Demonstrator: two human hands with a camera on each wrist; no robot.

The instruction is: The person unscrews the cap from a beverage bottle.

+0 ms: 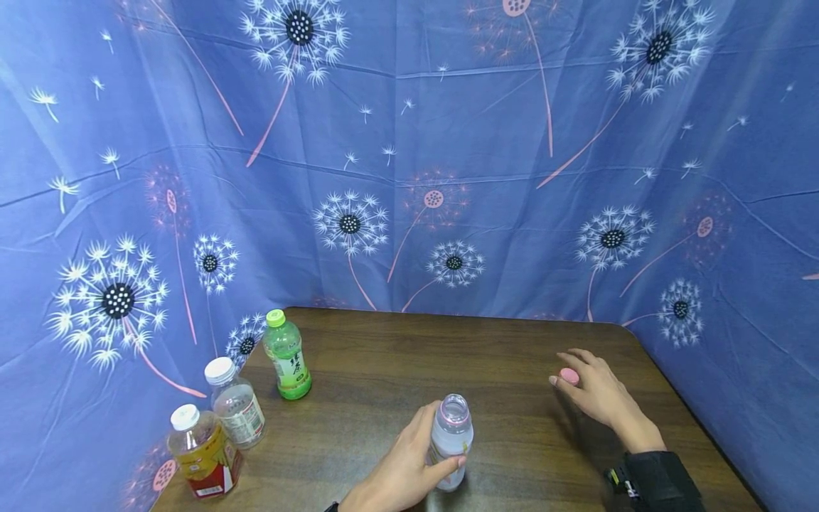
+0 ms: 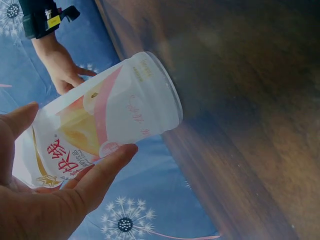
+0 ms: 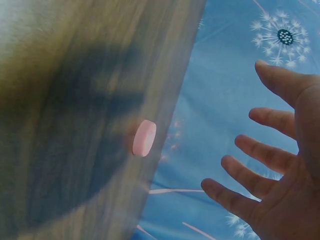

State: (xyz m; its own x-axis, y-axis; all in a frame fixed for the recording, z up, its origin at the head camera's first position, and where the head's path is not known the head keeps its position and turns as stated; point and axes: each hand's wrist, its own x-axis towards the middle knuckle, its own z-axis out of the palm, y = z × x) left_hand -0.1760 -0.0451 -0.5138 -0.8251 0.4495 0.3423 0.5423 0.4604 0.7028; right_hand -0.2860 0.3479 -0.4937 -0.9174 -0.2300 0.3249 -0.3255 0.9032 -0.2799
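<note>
My left hand [image 1: 409, 462] grips a whitish drink bottle [image 1: 452, 434] near the front middle of the table. The bottle's mouth is uncapped, with a pink ring round the neck. Its label, with fruit and red lettering, shows in the left wrist view, where the thumb and fingers [image 2: 107, 172] lie on opposite sides of the bottle [image 2: 135, 105]. On the right side of the table lies a pink bottle cap [image 3: 144, 138]. Spread fingers show on my right hand [image 3: 280, 145], apart from the cap and holding nothing. In the head view that hand [image 1: 598, 391] is over the cap's area.
At the left stand a green tea bottle [image 1: 288, 359], a clear bottle with a white cap [image 1: 238, 409] and an amber drink bottle with a white cap [image 1: 205, 455]. A blue dandelion-print cloth [image 1: 512, 213] hangs round the brown wooden table [image 1: 384, 355].
</note>
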